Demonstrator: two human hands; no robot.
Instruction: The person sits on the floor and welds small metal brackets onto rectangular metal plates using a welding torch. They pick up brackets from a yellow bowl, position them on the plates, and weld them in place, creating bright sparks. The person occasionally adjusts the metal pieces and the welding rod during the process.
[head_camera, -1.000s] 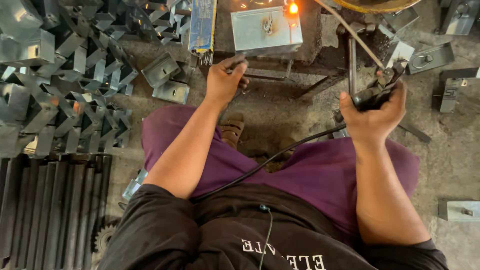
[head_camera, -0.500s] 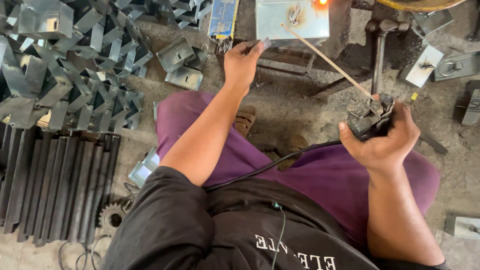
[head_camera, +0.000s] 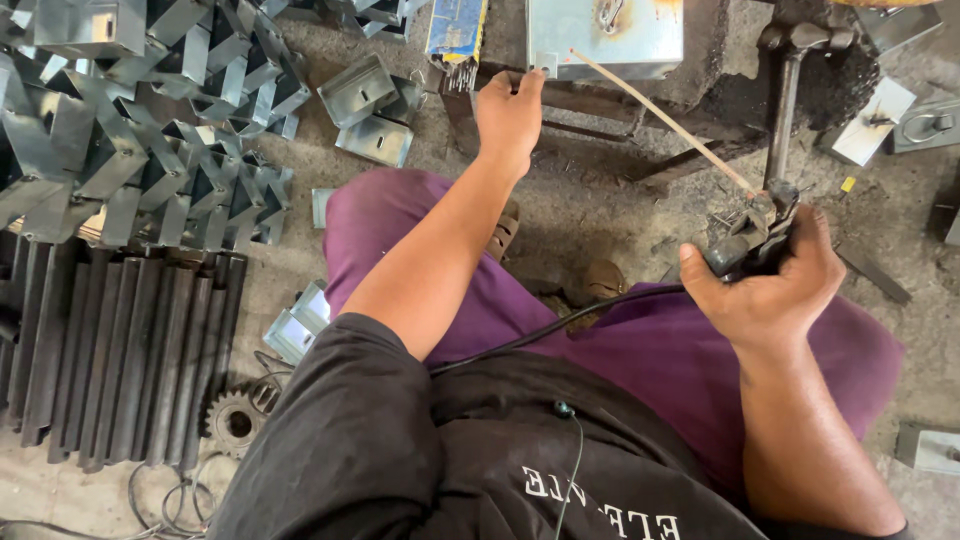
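Observation:
My left hand (head_camera: 508, 112) reaches forward and touches the lower left corner of a shiny metal box-shaped part (head_camera: 605, 35) that rests on a dark steel frame at the top of the view. My right hand (head_camera: 770, 285) is closed around a black welding electrode holder (head_camera: 745, 245). A thin welding rod (head_camera: 665, 120) runs from the holder up and left, its tip near the box's lower edge. A black cable (head_camera: 540, 335) trails from the holder across my purple-clad lap.
A heap of folded grey metal brackets (head_camera: 150, 130) fills the upper left. Dark steel bars (head_camera: 120, 350) lie at the left, with a gear (head_camera: 235, 425) beside them. A hammer (head_camera: 790, 90) and small plates (head_camera: 870, 120) lie at the upper right.
The view has shifted so the box and frame sit higher. My left hand moved forward onto the box's corner. The bright welding glow on the box is gone.

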